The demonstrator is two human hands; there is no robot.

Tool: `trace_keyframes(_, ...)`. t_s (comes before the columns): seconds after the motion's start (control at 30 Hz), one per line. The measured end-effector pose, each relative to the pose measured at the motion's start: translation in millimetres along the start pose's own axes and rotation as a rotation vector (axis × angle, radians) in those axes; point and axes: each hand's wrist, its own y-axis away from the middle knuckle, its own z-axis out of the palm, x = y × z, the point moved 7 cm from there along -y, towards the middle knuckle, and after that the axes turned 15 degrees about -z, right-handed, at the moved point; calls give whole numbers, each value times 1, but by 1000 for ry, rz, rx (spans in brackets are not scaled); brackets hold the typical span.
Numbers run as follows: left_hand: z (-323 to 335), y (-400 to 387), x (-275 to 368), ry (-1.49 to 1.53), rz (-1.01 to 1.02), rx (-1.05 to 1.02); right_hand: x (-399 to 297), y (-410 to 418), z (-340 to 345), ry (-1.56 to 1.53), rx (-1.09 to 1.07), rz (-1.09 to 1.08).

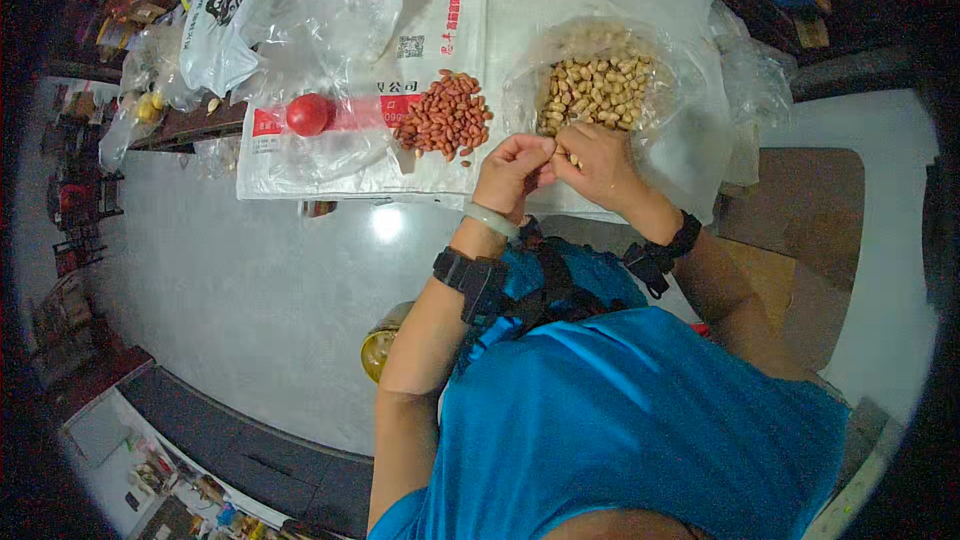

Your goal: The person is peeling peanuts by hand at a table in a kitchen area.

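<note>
Near the table's front edge, the fingertips of my left hand (517,171) and my right hand (598,163) meet. They seem to pinch a peanut between them, though the fingers mostly hide it. Unshelled peanuts (597,92) lie in a clear plastic bag (664,90) just beyond my right hand. To the left of my left hand is a pile of shelled, reddish-skinned peanut kernels (448,114) on a white woven sack (517,7). A round red object (309,115), perhaps a tomato, sits farther left beside clear plastic.
The printed woven sack covers the table. Plastic bags (322,0) lie at its back left, and more crumpled plastic (757,75) is at the right edge. A yellow-rimmed container (377,354) stands below, by my left forearm. A brown chair or board (806,210) is at the right.
</note>
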Motion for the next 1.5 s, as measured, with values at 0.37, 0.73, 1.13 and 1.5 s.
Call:
trace_keyframes(0.37,6,-4,8,131,15,-144,0,4,-9,-56,149,31)
trace_keyframes(0.73,20,9,20,2,143,-130,-4,-5,-34,-97,136,64)
trace_keyframes(1.13,22,-8,2,172,154,-232,30,25,5,-750,312,472)
trace_keyframes(1.5,33,-7,-1,283,97,-284,32,21,-15,-630,317,380)
